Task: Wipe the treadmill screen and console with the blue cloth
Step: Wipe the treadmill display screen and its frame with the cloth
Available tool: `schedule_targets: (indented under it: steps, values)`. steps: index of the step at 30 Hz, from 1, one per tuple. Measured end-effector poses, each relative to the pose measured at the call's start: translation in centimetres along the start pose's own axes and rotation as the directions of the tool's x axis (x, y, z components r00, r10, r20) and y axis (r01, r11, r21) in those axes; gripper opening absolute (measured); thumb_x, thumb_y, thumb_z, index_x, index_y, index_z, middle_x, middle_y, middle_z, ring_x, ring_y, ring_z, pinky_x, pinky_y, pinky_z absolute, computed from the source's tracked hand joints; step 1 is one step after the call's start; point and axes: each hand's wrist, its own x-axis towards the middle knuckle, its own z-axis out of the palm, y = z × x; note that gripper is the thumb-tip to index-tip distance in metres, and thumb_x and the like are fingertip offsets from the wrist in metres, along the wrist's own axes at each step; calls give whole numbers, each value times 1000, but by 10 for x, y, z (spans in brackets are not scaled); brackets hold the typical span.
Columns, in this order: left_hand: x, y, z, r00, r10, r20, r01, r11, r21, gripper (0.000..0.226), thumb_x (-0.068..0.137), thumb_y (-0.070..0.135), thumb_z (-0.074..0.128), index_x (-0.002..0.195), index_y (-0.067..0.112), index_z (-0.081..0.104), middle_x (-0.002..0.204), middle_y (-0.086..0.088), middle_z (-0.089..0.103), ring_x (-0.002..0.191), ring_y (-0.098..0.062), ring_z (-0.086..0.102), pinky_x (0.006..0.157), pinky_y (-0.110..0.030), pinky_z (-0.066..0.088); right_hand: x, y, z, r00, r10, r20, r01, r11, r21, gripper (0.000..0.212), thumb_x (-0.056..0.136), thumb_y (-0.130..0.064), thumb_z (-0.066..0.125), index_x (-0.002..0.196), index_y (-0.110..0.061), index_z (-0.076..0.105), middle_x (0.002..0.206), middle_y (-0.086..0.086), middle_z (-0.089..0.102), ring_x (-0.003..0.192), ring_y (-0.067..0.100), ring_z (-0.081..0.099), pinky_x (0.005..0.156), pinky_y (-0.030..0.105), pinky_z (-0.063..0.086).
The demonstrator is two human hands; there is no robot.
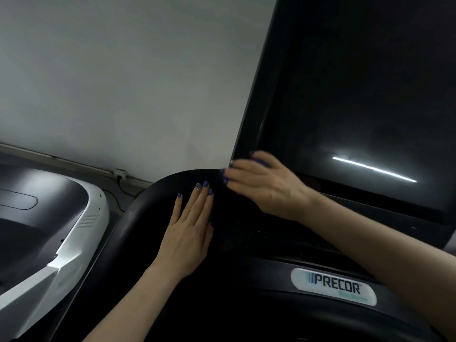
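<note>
Over on the left a neighbouring white-and-black exercise machine (74, 218) is sitting under the plain grey wall (123, 82). Moving right, the person's left hand (190, 225) is lying flat, fingers straight and together, steadying on the rounded matte black treadmill console (148, 211) and holding nothing. Just beside it the right hand (261, 183) is working at the lower left corner of the tall dark glossy treadmill screen (357, 95). A scrap of the crumpled blue cloth (260, 161) is peeking out above its fingers; the cloth is mostly hidden, so I cannot tell whether they are curled round it or pressing it flat. Further right a light strip is reflecting in the glass, above a white oval PRECOR badge (333, 286). To do this pass well, I would be keeping the cloth spread and running overlapping strokes along the bezel edge.
</note>
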Motion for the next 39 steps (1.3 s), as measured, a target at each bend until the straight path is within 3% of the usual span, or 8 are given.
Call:
schedule_targets:
  steps: [3, 8, 14, 19, 24, 29, 34, 39]
  values:
    - [5, 4, 0, 1000, 8, -6, -8, 1000, -15, 61, 101, 30, 32, 156, 3, 23, 166, -12, 16, 154, -25, 11, 119, -54, 18, 6, 8, -2, 997, 75, -10, -75, 997, 16, 26, 101, -18, 54, 123, -15, 67, 141, 0, 57, 133, 22, 50, 117, 43, 29]
    - [14, 12, -1, 999, 33, -17, -34, 999, -39, 61, 103, 30, 32, 157, 5, 20, 166, -10, 14, 154, -22, 10, 120, -52, 16, 7, 25, -13, 995, -78, 68, 76, 997, 21, 31, 106, -16, 41, 126, -13, 66, 141, 4, 57, 133, 23, 50, 117, 48, 29]
    - [22, 21, -1, 998, 54, -23, -56, 996, -73, 60, 104, 31, 31, 158, 7, 18, 167, -9, 11, 154, -21, 8, 122, -50, 13, 9, 23, -13, 996, 13, 90, -13, 1000, 2, 32, 105, -23, 47, 128, -10, 64, 141, 6, 56, 134, 24, 48, 118, 48, 29]
    - [31, 25, -1, 998, 50, -44, -54, 994, -97, 61, 104, 31, 33, 157, 6, 19, 167, -9, 11, 154, -20, 8, 122, -51, 14, 26, 50, -32, 993, 69, 99, -59, 994, -96, 42, 109, -30, 30, 125, -14, 65, 138, 6, 59, 132, 25, 51, 120, 52, 20]
    - [41, 29, -1, 997, 45, -65, -52, 992, -112, 61, 105, 35, 29, 158, 7, 17, 167, -9, 10, 154, -18, 5, 123, -48, 11, 18, 25, -29, 965, 119, 232, -92, 988, -124, 56, 102, -45, 33, 141, -8, 52, 153, 6, 43, 144, 24, 34, 123, 50, 12]
    - [43, 32, 0, 998, 40, -57, -46, 994, -102, 62, 106, 38, 27, 158, 6, 17, 167, -8, 9, 154, -16, 6, 124, -46, 12, 35, 60, -42, 979, 108, 171, -73, 977, -200, 43, 105, -32, 35, 133, -11, 59, 146, 7, 51, 138, 26, 44, 120, 56, 17]
    - [45, 33, -3, 997, 30, -70, -37, 993, -112, 62, 106, 38, 25, 158, 6, 16, 167, -9, 9, 155, -18, 6, 125, -46, 10, 29, 41, -35, 964, 136, 230, -97, 981, -171, 64, 99, -48, 31, 141, -4, 49, 151, 8, 43, 144, 26, 33, 122, 51, 13]
    - [68, 41, -11, 990, 21, -142, -44, 986, -161, 60, 106, 36, 25, 157, 5, 17, 166, -7, 8, 154, -20, 8, 125, -44, 6, 41, 73, -48, 987, 115, 108, -90, 972, -219, 41, 104, -34, 38, 130, -12, 62, 141, 6, 56, 135, 25, 47, 120, 56, 16]
